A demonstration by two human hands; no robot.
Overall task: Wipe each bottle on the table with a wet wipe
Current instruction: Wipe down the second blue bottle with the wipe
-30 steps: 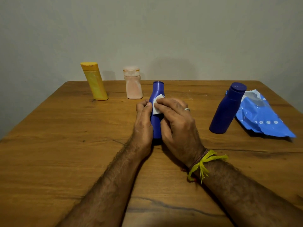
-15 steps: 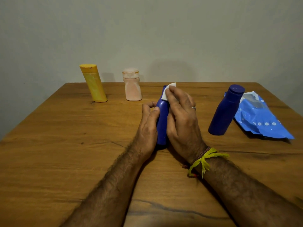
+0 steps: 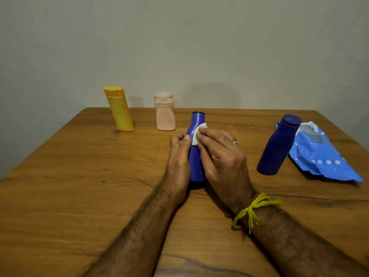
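A slim blue bottle point(image 3: 196, 156) stands upright in the middle of the wooden table point(image 3: 79, 176). My left hand point(image 3: 178, 162) grips its left side. My right hand point(image 3: 221, 158) pinches a small white wet wipe point(image 3: 199, 133) and presses it against the bottle's neck and shoulder. A larger dark blue bottle point(image 3: 277, 145) stands to the right. At the back left are a yellow bottle point(image 3: 119, 108) and a pale pink bottle point(image 3: 165, 111).
A crumpled blue wet-wipe pack point(image 3: 319, 154) lies behind the dark blue bottle at the right edge. A plain wall rises behind the table's far edge. A yellow thread is tied round my right wrist.
My right hand slid the wipe up to the bottle's top, then back down to its shoulder. The left hand kept its hold on the bottle.
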